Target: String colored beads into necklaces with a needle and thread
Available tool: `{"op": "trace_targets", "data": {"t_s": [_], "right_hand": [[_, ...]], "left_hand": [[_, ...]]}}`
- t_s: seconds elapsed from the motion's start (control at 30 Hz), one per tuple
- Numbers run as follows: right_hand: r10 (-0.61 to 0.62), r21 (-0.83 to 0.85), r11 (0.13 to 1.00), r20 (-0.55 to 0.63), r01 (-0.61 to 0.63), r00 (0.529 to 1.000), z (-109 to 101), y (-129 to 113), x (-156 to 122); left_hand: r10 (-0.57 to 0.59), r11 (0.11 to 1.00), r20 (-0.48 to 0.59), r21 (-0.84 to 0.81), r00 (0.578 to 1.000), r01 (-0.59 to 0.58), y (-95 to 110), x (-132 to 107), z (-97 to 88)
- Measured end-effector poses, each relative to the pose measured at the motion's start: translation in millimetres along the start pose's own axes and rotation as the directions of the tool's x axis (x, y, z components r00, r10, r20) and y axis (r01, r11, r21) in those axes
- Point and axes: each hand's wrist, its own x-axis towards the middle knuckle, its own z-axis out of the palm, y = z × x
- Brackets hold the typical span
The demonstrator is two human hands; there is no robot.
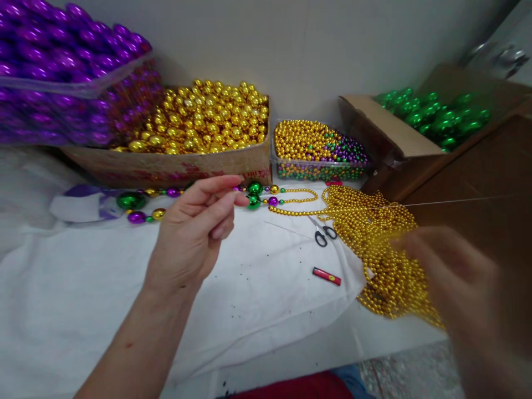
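Note:
My left hand (203, 221) is raised over the white cloth, thumb and forefinger pinched together; whatever is between the tips is too small to make out. Behind its fingertips lies a strand of large green, purple and gold beads (255, 189), ending in a loop of small gold beads. On the right, my right hand (457, 271) is smeared by motion in front of a heap of gold bead strands (390, 271), so its fingers do not show clearly. A thin pale thread (449, 200) stretches across above that heap.
Black-handled scissors (324, 235) and a red lighter (327, 276) lie on the white cloth (257, 310). Along the back stand a tub of purple beads (78, 86), a carton of gold beads (166, 165), a clear tub of small mixed beads (320, 147) and a box of green beads (390, 124).

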Motion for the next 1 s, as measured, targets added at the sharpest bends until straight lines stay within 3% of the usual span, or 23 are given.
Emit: {"op": "trace_targets", "data": {"t_s": [0.1, 0.17, 0.23, 0.37, 0.5, 0.57, 0.67, 0.77, 0.87, 0.97, 1.0], "right_hand": [[-0.026, -0.076, 0.996, 0.223, 0.044, 0.974, 36, 48, -25], [-0.032, -0.259, 0.957, 0.344, 0.127, 0.938, 63, 84, -36], [-0.014, -0.34, 0.926, 0.403, 0.164, 0.915, 88, 111, -40], [0.032, -0.515, 0.836, 0.392, 0.19, 0.92, 115, 136, -33], [0.065, -0.628, 0.756, 0.356, 0.187, 0.932, 117, 141, -22], [0.057, -0.641, 0.74, 0.361, 0.204, 0.931, 115, 141, -17], [0.016, -0.618, 0.737, 0.422, 0.275, 0.906, 112, 137, -15], [-0.017, -0.594, 0.729, 0.481, 0.34, 0.876, 110, 119, -23], [-0.112, -0.553, 0.72, 0.505, 0.42, 0.856, 117, 81, -45], [-0.334, -0.356, 0.726, 0.567, 0.589, 0.753, 139, 31, -74], [-0.379, -0.297, 0.742, 0.553, 0.601, 0.742, 148, 15, -83]], "left_hand": [[0.003, 1.0, 0.011, 0.007, 1.0, -0.003, -1, 3, 1.1], [-0.015, 0.999, 0.019, 0.032, 1.0, 0.015, -5, 3, 0.0], [-0.048, 0.996, 0.024, 0.071, 0.999, 0.046, -10, 1, -2.6], [-0.166, 0.97, 0.06, 0.189, 0.984, 0.152, -17, -9, -13.8], [-0.294, 0.888, 0.105, 0.398, 0.95, 0.231, -26, -27, -36.2], [-0.316, 0.8, 0.128, 0.569, 0.94, 0.192, -32, -38, -51.8], [-0.336, 0.538, 0.161, 0.842, 0.928, 0.049, -44, -53, -77.4], [-0.437, 0.314, 0.199, 0.948, 0.877, -0.059, -53, -67, -97.1], [-0.579, 0.335, 0.225, 0.942, 0.783, -0.023, -53, -77, -102.6], [-0.64, 0.461, 0.254, 0.882, 0.725, 0.098, -46, -82, -94.3], [-0.644, 0.496, 0.268, 0.86, 0.717, 0.123, -43, -82, -90.0]]}}
